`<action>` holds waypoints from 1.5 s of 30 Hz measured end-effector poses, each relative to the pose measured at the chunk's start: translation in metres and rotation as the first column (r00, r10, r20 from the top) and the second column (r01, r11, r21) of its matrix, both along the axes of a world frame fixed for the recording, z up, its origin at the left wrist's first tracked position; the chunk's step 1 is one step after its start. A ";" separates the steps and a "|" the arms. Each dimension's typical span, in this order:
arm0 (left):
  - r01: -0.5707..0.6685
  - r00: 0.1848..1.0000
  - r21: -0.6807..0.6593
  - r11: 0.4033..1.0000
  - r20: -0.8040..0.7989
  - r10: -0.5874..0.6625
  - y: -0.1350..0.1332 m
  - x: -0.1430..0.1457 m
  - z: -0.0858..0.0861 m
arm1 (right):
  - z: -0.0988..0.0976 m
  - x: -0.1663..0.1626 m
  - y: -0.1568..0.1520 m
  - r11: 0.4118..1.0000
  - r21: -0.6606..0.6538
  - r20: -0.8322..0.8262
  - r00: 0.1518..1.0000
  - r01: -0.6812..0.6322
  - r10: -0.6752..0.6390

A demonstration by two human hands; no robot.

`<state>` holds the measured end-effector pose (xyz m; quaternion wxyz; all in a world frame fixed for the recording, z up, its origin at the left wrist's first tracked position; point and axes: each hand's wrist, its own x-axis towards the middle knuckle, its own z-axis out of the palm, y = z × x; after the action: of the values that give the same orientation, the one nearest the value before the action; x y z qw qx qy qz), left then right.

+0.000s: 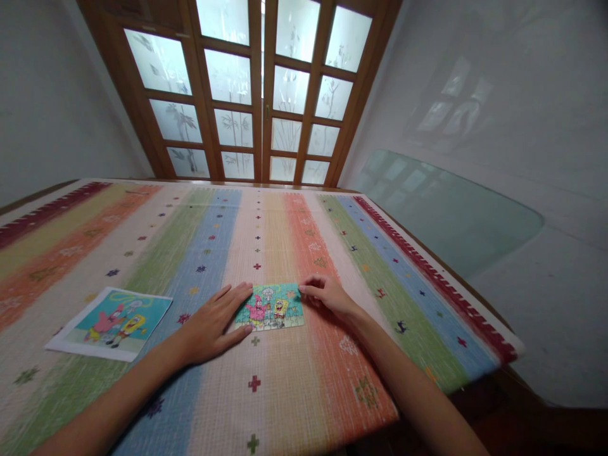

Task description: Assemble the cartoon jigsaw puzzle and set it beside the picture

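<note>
My two forearms come in from the near edge of the table (479, 320) and converge on one small thing: a finished cartoon jigsaw puzzle (272, 306) lying flat on the striped cloth (294, 392), a little ahead of me and roughly on my centre line. It is a landscape rectangle, so its long axis runs left to right across me, and I have a hand at each short end.

My left hand (213, 326) lies palm down on the cloth, fingers spread and stretched out flat, holding nothing. Its fingertips point toward the puzzle's left edge and meet or slightly overlap it near the upper and lower corners; I cannot tell whether they press on the pieces or only rest beside them.

My right hand (327, 294) sits at the puzzle's upper right corner, fingers curled and drawn close together, the tips touching that edge. Whether they pinch a piece or simply push against the border is too small to make out. Both hands are about equally near; the right has the tighter contact.

Off to my left, well apart from the puzzle, lies a printed picture (110, 323) of the same cartoon scene, untouched. Beyond the table stand wooden doors (259, 95) with frosted panes.
</note>
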<state>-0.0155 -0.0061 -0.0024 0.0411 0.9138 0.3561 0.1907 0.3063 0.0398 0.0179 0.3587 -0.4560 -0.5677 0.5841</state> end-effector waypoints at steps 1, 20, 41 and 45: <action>-0.002 1.000 -0.001 1.000 0.002 0.002 0.000 0.000 0.000 | -0.001 0.000 0.000 1.000 0.016 0.032 0.999 0.004 -0.005; 0.003 1.000 -0.002 1.000 0.012 -0.003 -0.002 0.001 0.003 | 0.000 0.002 -0.007 0.883 0.452 0.481 0.868 -0.126 -0.123; -0.011 1.000 -0.042 0.999 -0.011 0.011 -0.002 0.001 0.002 | -0.004 -0.003 -0.010 0.838 0.513 0.532 0.835 -0.184 -0.142; -0.008 1.000 -0.048 0.999 0.003 0.008 -0.002 0.001 0.003 | -0.003 -0.004 -0.011 0.834 0.519 0.536 0.832 -0.190 -0.144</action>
<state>-0.0149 -0.0080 0.0002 0.0628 0.9108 0.3643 0.1839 0.3023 0.0288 0.0146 0.2868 -0.4748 -0.7961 0.2419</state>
